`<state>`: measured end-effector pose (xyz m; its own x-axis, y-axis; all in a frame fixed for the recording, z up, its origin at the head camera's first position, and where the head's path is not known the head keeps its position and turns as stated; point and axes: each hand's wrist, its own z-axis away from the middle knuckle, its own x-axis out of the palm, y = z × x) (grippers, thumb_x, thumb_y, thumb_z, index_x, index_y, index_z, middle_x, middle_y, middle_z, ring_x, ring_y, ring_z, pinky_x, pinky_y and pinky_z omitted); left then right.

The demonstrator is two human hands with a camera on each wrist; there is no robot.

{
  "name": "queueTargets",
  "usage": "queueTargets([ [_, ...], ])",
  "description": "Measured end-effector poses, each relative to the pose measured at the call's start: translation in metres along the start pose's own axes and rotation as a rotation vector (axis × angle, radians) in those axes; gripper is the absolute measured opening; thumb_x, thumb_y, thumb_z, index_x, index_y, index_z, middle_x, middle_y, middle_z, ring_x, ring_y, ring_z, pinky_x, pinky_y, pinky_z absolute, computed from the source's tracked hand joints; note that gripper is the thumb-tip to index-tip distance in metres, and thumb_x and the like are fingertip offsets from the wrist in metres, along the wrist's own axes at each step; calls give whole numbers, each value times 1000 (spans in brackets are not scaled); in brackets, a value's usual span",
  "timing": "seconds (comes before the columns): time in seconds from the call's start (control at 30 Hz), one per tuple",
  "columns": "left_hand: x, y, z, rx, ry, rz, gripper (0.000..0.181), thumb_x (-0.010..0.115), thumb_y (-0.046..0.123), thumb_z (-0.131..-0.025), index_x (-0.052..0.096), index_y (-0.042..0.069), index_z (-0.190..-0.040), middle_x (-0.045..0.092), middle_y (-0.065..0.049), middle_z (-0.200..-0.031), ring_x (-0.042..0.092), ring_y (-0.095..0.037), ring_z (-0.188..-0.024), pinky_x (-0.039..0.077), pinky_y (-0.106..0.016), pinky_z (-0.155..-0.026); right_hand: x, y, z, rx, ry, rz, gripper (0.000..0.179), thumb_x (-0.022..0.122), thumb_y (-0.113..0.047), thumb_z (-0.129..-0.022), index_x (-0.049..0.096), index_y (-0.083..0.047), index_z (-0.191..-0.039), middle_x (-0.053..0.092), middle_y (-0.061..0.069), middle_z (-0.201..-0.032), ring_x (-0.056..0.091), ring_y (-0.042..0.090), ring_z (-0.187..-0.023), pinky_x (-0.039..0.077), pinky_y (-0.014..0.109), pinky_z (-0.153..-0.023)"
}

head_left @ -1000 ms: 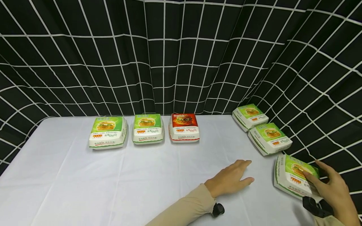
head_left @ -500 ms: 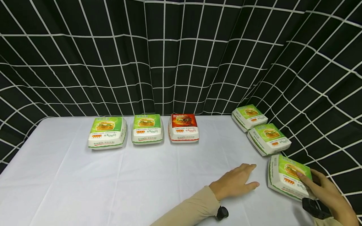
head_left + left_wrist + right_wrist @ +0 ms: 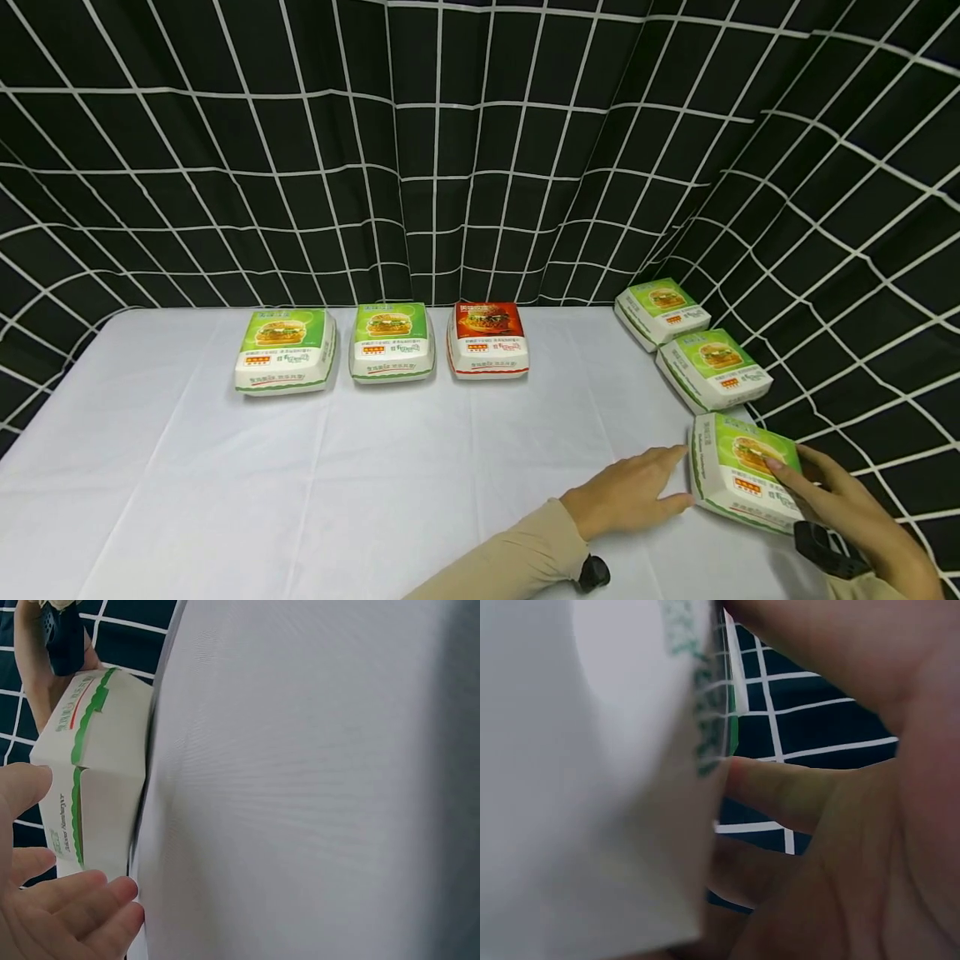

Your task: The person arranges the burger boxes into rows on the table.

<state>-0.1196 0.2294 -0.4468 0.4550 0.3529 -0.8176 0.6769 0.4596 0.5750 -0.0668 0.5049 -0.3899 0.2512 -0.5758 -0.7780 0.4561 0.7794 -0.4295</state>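
A green-and-white burger box with a burger picture on its lid lies at the table's right side. My right hand holds its right edge, thumb over the lid and fingers at the side; close up, the right wrist view shows fingers against the blurred white wall. On the opposite side is my left hand, fingers extended and thumb apart, right by the box's left wall. In the left wrist view that wall of the burger box stands beyond the spread left fingers; whether they touch it I cannot tell.
Two more green burger boxes line the right edge behind the held one. Along the back stand two green boxes and a red one. A black gridded curtain borders the white table.
The burger box has moved left, away from the curtain, together with my right hand. My left hand has shifted slightly right and forms a much narrower gap to the box.
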Motion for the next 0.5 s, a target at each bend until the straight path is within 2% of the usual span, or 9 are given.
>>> queueTargets([
  [0.27,2,2,1,8,-15,11,67,44,50,-103,23,18,-158,33,10,-159,32,1,-144,31,-13,-114,0,-3,1,23,-32,35,102,34,-60,-101,1,26,-144,32,51,-132,57,39,-105,49,28,-71],
  [0.33,3,1,1,-3,-12,23,68,45,50,-102,23,19,-158,33,9,-159,33,0,-144,31,-14,-114,0,-6,2,19,-41,36,101,34,-59,-101,1,26,-144,33,51,-130,57,40,-106,50,30,-72],
  [0.5,3,-1,2,-26,9,67,69,48,50,-101,23,20,-158,36,8,-157,36,-1,-142,35,-14,-112,1,-15,4,-22,-70,21,96,35,-55,-102,4,25,-144,37,49,-128,60,31,-100,54,32,-73],
])
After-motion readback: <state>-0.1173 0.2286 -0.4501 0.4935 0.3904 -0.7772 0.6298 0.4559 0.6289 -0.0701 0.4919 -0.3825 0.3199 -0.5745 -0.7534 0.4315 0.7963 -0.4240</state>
